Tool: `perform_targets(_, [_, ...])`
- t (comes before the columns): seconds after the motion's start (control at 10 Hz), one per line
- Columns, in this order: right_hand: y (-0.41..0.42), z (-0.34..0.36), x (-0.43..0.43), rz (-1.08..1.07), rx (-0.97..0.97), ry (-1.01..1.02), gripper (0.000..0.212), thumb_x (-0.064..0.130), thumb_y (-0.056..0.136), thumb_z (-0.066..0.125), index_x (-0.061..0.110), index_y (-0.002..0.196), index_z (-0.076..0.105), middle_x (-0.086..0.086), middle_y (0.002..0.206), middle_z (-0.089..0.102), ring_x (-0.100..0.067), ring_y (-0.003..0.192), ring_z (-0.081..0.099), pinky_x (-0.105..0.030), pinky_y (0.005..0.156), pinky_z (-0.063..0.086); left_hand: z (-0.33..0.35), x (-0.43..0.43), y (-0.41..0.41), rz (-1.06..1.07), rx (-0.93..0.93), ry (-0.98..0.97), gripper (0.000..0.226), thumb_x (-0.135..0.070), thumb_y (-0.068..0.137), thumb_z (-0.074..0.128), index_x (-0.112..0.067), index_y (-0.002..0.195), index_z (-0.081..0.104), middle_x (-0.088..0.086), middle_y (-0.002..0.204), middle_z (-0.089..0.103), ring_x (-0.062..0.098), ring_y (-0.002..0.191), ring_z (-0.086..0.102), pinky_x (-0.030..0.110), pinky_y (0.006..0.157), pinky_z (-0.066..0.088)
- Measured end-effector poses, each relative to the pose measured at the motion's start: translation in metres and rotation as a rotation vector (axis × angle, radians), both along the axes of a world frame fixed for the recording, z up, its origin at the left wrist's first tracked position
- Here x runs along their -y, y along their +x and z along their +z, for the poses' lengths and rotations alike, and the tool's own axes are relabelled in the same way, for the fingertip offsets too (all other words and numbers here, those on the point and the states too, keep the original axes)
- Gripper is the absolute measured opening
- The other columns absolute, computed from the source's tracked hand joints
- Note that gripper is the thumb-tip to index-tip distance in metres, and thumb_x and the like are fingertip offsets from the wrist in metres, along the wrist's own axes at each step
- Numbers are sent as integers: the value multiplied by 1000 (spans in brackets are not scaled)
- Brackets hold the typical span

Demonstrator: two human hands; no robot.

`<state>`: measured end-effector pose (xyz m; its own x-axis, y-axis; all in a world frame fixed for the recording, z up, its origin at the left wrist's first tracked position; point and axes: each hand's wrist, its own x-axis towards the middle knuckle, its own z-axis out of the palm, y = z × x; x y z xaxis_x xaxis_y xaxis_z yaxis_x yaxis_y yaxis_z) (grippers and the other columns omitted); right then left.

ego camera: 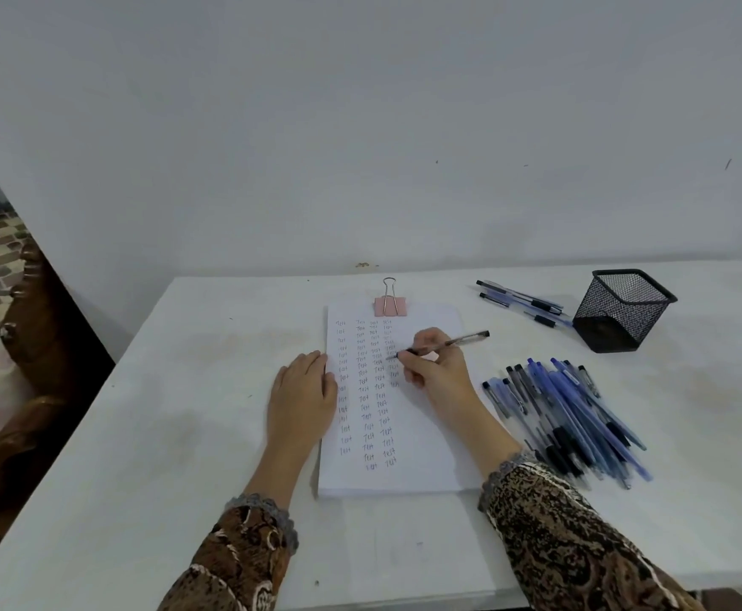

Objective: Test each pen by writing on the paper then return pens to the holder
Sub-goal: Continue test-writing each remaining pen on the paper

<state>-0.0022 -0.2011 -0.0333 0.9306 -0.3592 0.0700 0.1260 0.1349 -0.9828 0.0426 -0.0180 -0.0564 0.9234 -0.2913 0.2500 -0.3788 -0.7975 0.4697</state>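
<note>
A stack of white paper (426,434) lies mid-table, clipped at the top by a pink binder clip (389,304), with columns of the word "Test" written on it. My right hand (437,368) grips a clear pen (448,343), its tip on the paper in the fourth column. My left hand (300,399) rests flat on the paper's left edge. A black mesh pen holder (622,310) stands at the back right and looks empty. A large pile of blue and black pens (572,416) lies right of the paper. A few more pens (521,301) lie left of the holder.
The white table (184,412) stands against a pale wall. Its left edge runs diagonally, with dark carved wooden furniture (29,368) beyond it. Both patterned sleeves reach in from the bottom of the view.
</note>
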Motion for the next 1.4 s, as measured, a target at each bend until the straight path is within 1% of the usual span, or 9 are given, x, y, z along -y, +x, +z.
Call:
perform_targets(0.1, [-1, -4, -5, -57, -36, -27, 55, -23, 75, 48, 22, 56, 24, 9, 56, 25, -4, 45, 23, -16, 47, 23, 1, 0, -1, 4, -6, 7, 42, -22, 98, 35, -11, 138, 41, 1, 145, 40, 15, 137, 30, 32, 116, 17])
perform_targets(0.2, [-3, -5, -8, -109, -43, -99, 59, -23, 70, 47, 27, 50, 21, 12, 56, 23, -3, 47, 20, -16, 53, 21, 2, 1, 0, 10, -16, 12, 43, -23, 98, 34, -11, 139, 40, 1, 146, 38, 15, 137, 29, 32, 117, 16])
perform_targets(0.3, [-4, -2, -12, -100, -46, -203, 54, -19, 69, 51, 22, 49, 21, 7, 60, 22, -3, 49, 20, -19, 57, 19, 1, 1, 1, 4, -17, 18, 43, -23, 98, 34, -11, 139, 40, 1, 146, 39, 14, 137, 29, 32, 117, 15])
perform_targets(0.6, [-5, 0, -17, -74, -56, -229, 51, -18, 69, 52, 19, 52, 21, 5, 63, 22, -6, 52, 20, -18, 52, 18, 1, 1, 1, 5, -3, 23, 42, -22, 98, 35, -10, 138, 41, 2, 145, 41, 15, 136, 32, 34, 116, 19])
perform_targets(0.7, [-4, 0, -15, -87, -49, -268, 53, -16, 68, 53, 20, 50, 20, 6, 61, 22, -7, 53, 20, -21, 55, 18, 0, 2, 1, 4, 5, 20, 42, -22, 97, 36, -9, 137, 42, 2, 144, 42, 15, 135, 33, 34, 116, 20])
perform_targets(0.9, [-5, -2, -14, -122, -53, -251, 55, -16, 67, 53, 24, 46, 21, 10, 55, 22, -6, 51, 20, -22, 58, 21, -1, 1, 2, 3, 5, 19, 42, -22, 97, 35, -10, 137, 42, 2, 144, 42, 14, 135, 33, 33, 116, 19])
perform_targets(1.1, [-5, 0, -17, -124, -55, -261, 50, -16, 69, 52, 20, 52, 20, 14, 49, 20, -8, 53, 19, -16, 59, 24, -1, 1, 2, -1, -5, 16, 43, -22, 98, 34, -10, 138, 41, 1, 145, 41, 14, 136, 31, 33, 116, 18])
perform_targets(1.2, [-5, -1, -15, -141, -57, -249, 49, -15, 69, 52, 19, 52, 21, 11, 52, 21, -8, 51, 17, -14, 60, 25, -1, 1, 1, -3, -3, 7, 42, -22, 97, 35, -10, 137, 42, 2, 144, 42, 14, 136, 32, 34, 116, 18])
perform_targets(1.4, [-5, 1, -14, -136, -70, -248, 50, -15, 69, 50, 20, 51, 20, 8, 57, 21, -7, 51, 19, -21, 56, 20, -1, 1, 1, -5, -17, -5, 42, -22, 97, 35, -10, 137, 42, 2, 145, 41, 15, 137, 31, 35, 116, 18])
